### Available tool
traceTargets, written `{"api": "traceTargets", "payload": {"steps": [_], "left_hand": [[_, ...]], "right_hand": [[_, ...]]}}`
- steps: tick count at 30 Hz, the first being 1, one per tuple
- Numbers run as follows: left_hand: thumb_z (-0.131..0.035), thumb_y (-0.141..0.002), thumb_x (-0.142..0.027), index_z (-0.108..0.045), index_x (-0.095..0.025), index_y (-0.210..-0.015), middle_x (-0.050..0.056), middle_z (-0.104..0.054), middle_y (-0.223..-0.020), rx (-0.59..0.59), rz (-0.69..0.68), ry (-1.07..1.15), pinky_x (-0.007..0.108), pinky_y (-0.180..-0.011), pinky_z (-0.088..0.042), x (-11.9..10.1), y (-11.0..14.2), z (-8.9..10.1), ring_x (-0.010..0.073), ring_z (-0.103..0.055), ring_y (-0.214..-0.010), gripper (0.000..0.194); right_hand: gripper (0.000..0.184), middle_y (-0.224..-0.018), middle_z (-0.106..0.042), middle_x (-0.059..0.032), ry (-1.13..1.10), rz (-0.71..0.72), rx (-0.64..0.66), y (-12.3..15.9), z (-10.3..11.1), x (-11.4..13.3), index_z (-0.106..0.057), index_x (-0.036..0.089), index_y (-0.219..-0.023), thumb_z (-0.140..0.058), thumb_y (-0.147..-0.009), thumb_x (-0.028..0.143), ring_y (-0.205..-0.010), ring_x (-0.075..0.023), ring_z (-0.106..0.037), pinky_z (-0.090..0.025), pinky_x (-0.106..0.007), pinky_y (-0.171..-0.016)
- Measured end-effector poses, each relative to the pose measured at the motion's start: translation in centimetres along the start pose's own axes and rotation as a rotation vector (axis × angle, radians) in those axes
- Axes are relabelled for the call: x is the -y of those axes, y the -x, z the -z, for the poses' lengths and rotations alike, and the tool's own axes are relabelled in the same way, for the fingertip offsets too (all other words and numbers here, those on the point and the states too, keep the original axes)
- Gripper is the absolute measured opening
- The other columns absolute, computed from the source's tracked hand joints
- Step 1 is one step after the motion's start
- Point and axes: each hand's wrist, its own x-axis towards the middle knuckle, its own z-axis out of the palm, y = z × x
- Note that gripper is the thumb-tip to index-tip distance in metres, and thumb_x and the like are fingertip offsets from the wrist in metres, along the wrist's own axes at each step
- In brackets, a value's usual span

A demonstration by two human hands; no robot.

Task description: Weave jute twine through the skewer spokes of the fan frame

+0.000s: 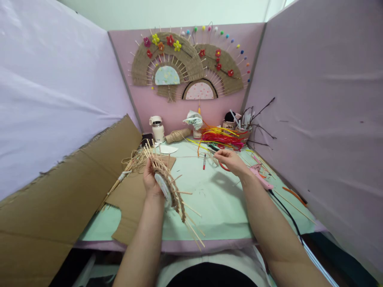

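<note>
My left hand [150, 179] grips a half-round fan [176, 191] of thin wooden sticks woven with brown twine, tilted on its side. The fan's sticks poke out past the weave at both ends, and a pale patterned half-disc [163, 187] forms its inner part. To the right, my right hand [229, 160] is raised over the table with thumb and fingers pinched together. A thin strand of twine [194, 156] stretches between the fan and those fingers. Close under the right hand lie red-handled scissors [224, 166] and a loose tangle of twine.
Cardboard [131, 207] lies under the left forearm. A pink glue gun [261, 178] with a black cord rests at right. Toward the back stand a white bottle [157, 129], a twine spool [178, 136] and red and yellow pipe cleaners [223, 138]. Two finished fans hang on the back panel [143, 105].
</note>
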Motion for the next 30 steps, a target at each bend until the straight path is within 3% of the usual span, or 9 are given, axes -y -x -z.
{"api": "traceTargets", "payload": {"steps": [4,9,12,16,20,24,27,30], "left_hand": [[-0.058,-0.079,-0.02,-0.062,-0.018,-0.077,-0.002,-0.062,-0.067,0.031,-0.004,0.016,0.016,-0.055,-0.048,0.2,0.0,-0.2,0.0063,-0.056,-0.057,0.005],[-0.059,-0.077,-0.022,-0.062,-0.017,-0.077,-0.001,-0.063,-0.065,-0.114,0.088,-0.195,0.022,-0.056,-0.051,1.5,0.4,-0.7,0.0098,-0.059,-0.055,0.006],[-0.063,-0.073,-0.022,-0.061,-0.016,-0.077,0.001,-0.065,-0.07,-0.084,0.167,-0.305,0.022,-0.056,-0.051,2.4,1.1,-1.1,0.0108,-0.061,-0.058,0.008],[-0.068,-0.068,-0.022,-0.059,-0.015,-0.079,0.002,-0.066,-0.076,0.027,0.24,-0.405,0.022,-0.058,-0.052,3.5,2.0,-1.3,0.0103,-0.061,-0.06,0.016],[-0.07,-0.067,-0.024,-0.059,-0.015,-0.078,0.002,-0.066,-0.081,0.133,0.278,-0.459,0.021,-0.06,-0.052,4.0,2.3,-1.2,0.0088,-0.06,-0.06,0.018],[-0.071,-0.067,-0.026,-0.059,-0.016,-0.08,0.001,-0.066,-0.083,0.155,0.296,-0.493,0.021,-0.055,-0.05,4.1,2.3,-1.1,0.0092,-0.061,-0.059,0.02],[-0.07,-0.068,-0.025,-0.059,-0.016,-0.08,0.001,-0.066,-0.083,0.156,0.297,-0.487,0.02,-0.055,-0.05,4.1,2.3,-1.0,0.0094,-0.061,-0.059,0.019],[-0.069,-0.068,-0.023,-0.059,-0.016,-0.08,0.002,-0.066,-0.081,0.136,0.294,-0.475,0.021,-0.055,-0.05,4.2,2.3,-1.1,0.0092,-0.06,-0.059,0.017]], "right_hand": [[0.028,-0.059,-0.052,0.0009,0.111,-0.016,-0.166,-0.5,0.3,-0.7,-0.059,0.016,-0.07,-0.065,-0.066,0.043,-0.054,-0.0104,-0.041,-0.031,-0.024,-0.053],[0.019,-0.059,-0.054,0.0009,0.411,-0.08,0.031,-0.8,0.3,-2.4,-0.064,0.018,-0.076,-0.066,-0.062,0.031,-0.057,-0.0128,-0.046,-0.034,-0.025,-0.055],[0.017,-0.077,-0.062,-0.0037,0.507,0.042,0.08,-0.8,-0.1,-2.5,-0.065,0.019,-0.078,-0.067,-0.062,0.023,-0.073,-0.0177,-0.054,-0.04,-0.029,-0.07],[0.028,-0.112,-0.06,-0.0071,0.338,0.269,0.028,-0.2,-1.5,-0.8,-0.064,0.021,-0.096,-0.056,-0.07,0.017,-0.107,-0.0222,-0.052,-0.035,-0.036,-0.096],[0.037,-0.12,-0.059,-0.0043,-0.014,0.346,0.125,0.9,-2.7,1.1,-0.063,0.022,-0.1,-0.048,-0.069,0.01,-0.118,-0.0202,-0.048,-0.031,-0.037,-0.103],[0.036,-0.114,-0.063,-0.004,-0.239,0.332,0.264,1.7,-3.2,1.9,-0.066,0.023,-0.1,-0.049,-0.07,0.014,-0.12,-0.0229,-0.047,-0.034,-0.039,-0.1],[0.03,-0.112,-0.064,-0.0051,-0.246,0.291,0.311,2.0,-3.5,2.1,-0.068,0.023,-0.101,-0.053,-0.075,0.02,-0.117,-0.0233,-0.049,-0.038,-0.038,-0.095],[0.025,-0.1,-0.067,-0.006,-0.218,0.232,0.34,2.0,-4.0,1.7,-0.068,0.021,-0.1,-0.061,-0.077,0.028,-0.1,-0.0205,-0.058,-0.042,-0.035,-0.088]]}}
